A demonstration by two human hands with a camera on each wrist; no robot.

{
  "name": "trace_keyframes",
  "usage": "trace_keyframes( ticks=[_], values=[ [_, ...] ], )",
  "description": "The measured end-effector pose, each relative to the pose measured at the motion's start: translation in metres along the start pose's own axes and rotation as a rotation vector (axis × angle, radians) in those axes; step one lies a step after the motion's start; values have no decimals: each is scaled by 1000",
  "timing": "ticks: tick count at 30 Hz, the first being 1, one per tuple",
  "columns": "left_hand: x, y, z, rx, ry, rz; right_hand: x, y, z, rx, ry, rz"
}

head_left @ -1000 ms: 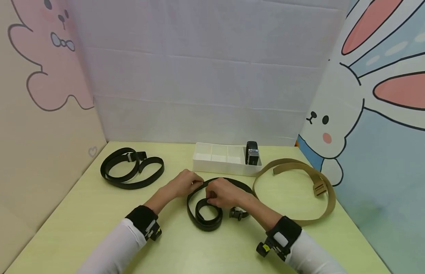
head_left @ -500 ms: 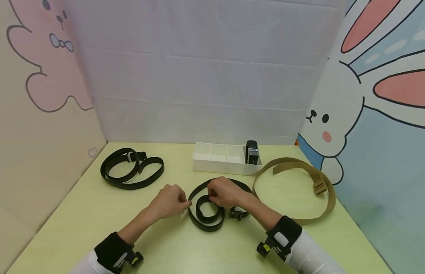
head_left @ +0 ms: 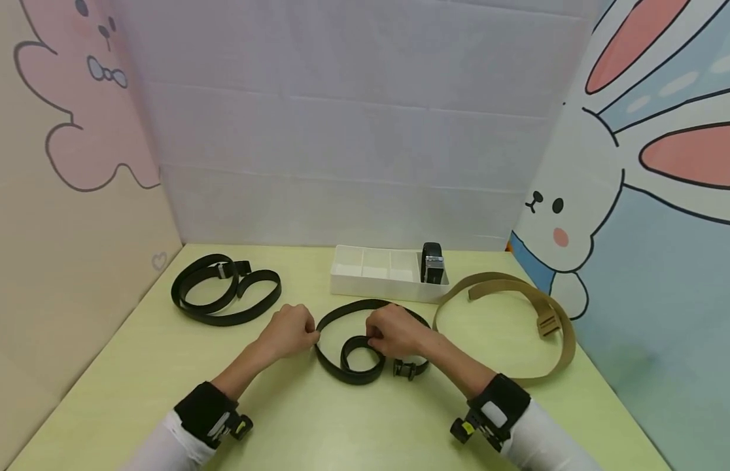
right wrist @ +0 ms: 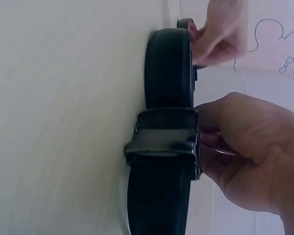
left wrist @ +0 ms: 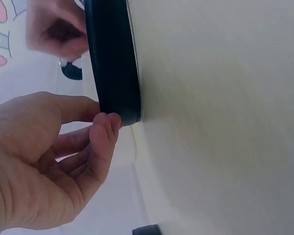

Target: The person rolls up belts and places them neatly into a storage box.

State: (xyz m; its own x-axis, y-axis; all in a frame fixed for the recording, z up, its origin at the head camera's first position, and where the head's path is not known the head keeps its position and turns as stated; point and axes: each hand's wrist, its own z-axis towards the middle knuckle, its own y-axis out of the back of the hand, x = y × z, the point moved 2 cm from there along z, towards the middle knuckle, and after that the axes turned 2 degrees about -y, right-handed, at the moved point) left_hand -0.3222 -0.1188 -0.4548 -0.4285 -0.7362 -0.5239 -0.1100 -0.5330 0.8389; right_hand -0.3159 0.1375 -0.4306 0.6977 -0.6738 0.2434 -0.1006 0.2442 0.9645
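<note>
While the left grip [head_left: 290, 330] pinches the black belt [head_left: 351, 378] on the desk [head_left: 341, 432] beneath both grips, the right grip [head_left: 396, 330] seems to pinch its inner coil [head_left: 345, 355], contact partly hidden; coiling looks in hand, calling for slack guided inward next.

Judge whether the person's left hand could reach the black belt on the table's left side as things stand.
Probably yes: nothing visible stands between the left hand and that black belt, which lies nearby, though it would likely first release the middle belt it pinches.
</note>
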Motion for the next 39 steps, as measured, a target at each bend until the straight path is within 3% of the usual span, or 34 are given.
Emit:
trace_keyframes(
  ticks=[8, 16, 22, 28, 32, 39],
  values=[
    [1, -7, 19, 18, -90, -27, 26, -13, 14, -20, 74, 33],
    [2, -11, 21, 47, -70, -119, 29, -21, 26, -74, -73, 177],
    [3, -4, 18, 131, -113, -159, 27, -22, 31, -110, -140, 208],
    [2, -7, 16, 130, -172, -102, 29, -23, 35, -145, -189, 222],
    [-4, -8, 17, 124, -205, -50, 30, -21, 32, -126, -196, 219],
    [-6, -6, 17, 109, -172, 5, 21, 5, -1, -47, -157, 219]
  ],
)
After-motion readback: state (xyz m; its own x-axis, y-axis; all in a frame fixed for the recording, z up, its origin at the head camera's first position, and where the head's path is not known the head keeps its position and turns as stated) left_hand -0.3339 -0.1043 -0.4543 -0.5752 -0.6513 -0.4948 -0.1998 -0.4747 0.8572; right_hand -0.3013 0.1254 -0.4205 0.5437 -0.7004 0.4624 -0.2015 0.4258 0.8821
